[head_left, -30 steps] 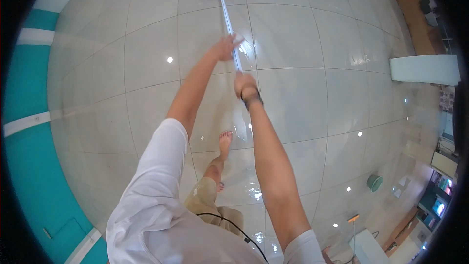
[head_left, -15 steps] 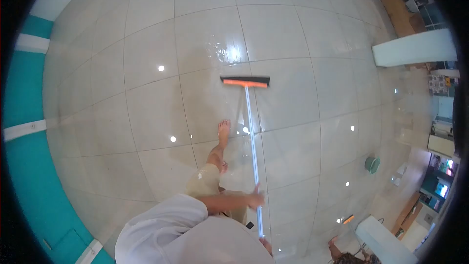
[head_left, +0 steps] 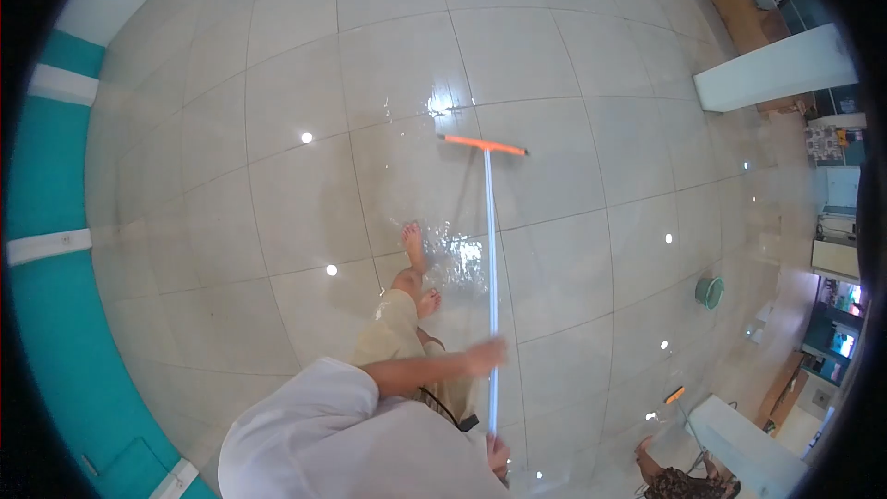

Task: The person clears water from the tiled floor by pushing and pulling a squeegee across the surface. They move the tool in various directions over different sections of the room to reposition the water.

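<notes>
A floor squeegee (head_left: 492, 249) with a long pale handle and an orange head reaches away from me over the wet tiles. The upper part of its handle is in my left hand (head_left: 485, 358), closed round it and slightly blurred. Lower down, close to my body, my right hand (head_left: 498, 453) grips the handle's end, partly hidden by my white shirt. Left of the handle, my bare feet (head_left: 413, 240) stand on the floor beside rippling water (head_left: 459, 259).
A green bucket (head_left: 710, 293) sits on the floor at the right. At lower right, another person (head_left: 688, 482) is beside a second orange squeegee (head_left: 675, 395) and a white pillar (head_left: 739, 439). Another pillar (head_left: 776, 69) stands at upper right; a teal wall (head_left: 46, 166) runs along the left.
The squeegee head has moved a little right and tilted, now showing mostly its orange side. My left hand has shifted slightly up in view. Water by my feet ripples more widely.
</notes>
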### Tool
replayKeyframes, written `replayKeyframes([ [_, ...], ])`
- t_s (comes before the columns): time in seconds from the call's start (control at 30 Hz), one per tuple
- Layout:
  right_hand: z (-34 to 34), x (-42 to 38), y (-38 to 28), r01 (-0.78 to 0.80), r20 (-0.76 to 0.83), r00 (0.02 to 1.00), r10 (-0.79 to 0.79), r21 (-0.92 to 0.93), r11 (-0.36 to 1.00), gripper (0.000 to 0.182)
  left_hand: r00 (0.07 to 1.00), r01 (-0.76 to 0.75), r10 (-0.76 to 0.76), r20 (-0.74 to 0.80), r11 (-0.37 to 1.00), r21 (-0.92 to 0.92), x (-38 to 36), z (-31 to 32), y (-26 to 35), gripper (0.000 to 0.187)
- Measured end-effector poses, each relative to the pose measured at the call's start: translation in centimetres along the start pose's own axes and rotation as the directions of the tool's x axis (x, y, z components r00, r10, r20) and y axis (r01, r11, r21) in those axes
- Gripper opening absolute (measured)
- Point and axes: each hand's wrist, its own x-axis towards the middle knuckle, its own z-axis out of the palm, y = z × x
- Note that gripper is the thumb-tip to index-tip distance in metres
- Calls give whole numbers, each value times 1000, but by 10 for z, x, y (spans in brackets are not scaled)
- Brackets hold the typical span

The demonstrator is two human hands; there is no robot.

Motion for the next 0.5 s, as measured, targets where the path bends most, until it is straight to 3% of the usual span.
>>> replayKeyframes([
  [0.03, -4, 32, -33, 189, -45, 980, -192, -65, 980, 36, 960, 274, -280, -28, 953, -126, 3, -54, -14, 36],
  [0.07, 2, 71, -43, 54, 19, 998, -57, 155, 986, 37, 916, 332, -279, -287, 931, 154, -4, -64, -48, 44],
  [0.13, -16, 119, -139, 30, 101, 993, -58, 262, 965, 41, 728, 590, -579, -366, 802, -95, -17, -146, -68, 48],
  [0.17, -16, 150, -170, 143, 106, 978, -177, 270, 952, 42, 722, 592, -580, -378, 800, -97, -21, -163, -79, 48],
  [0.2, -16, 170, -220, 88, 157, 974, -163, 401, 912, 42, 667, 612, -725, -169, 663, -431, -26, -176, -90, 51],
  [0.23, -10, 194, -261, 109, 158, 964, -215, 502, 858, 41, 628, 597, -774, 83, 410, -690, -26, -188, -102, 55],
  [0.27, -8, 209, -310, 59, 203, 961, -186, 511, 858, 40, 629, 590, -774, 71, 416, -692, -23, -207, -110, 55],
  [0.3, -3, 230, -344, 89, 247, 928, -278, 577, 812, 41, 627, 431, -754, 197, 125, -894, -18, -223, -105, 57],
  [0.33, 10, 250, -376, 173, 198, 928, -316, 521, 836, 48, 646, 230, -697, 312, -212, -950, -17, -232, -100, 60],
  [0.37, 22, 269, -404, 266, 146, 924, -355, 423, 866, 49, 648, 76, -701, 298, -330, -941, -13, -240, -106, 55],
  [0.4, 33, 282, -432, 356, 93, 911, -402, 319, 878, 51, 645, 71, -707, 290, -323, -944, -17, -253, -114, 55],
  [0.43, 33, 280, -463, 361, 95, 908, -409, 319, 876, 51, 652, -41, -702, 287, -410, -911, -21, -269, -121, 54],
  [0.47, 29, 277, -487, 385, 190, 890, -414, 173, 907, 50, 659, -147, -696, 284, -490, -859, -23, -281, -126, 53],
  [0.5, 26, 274, -505, 407, 284, 873, -395, 20, 913, 51, 560, -231, -793, 241, -429, -873, -26, -321, -109, 46],
])
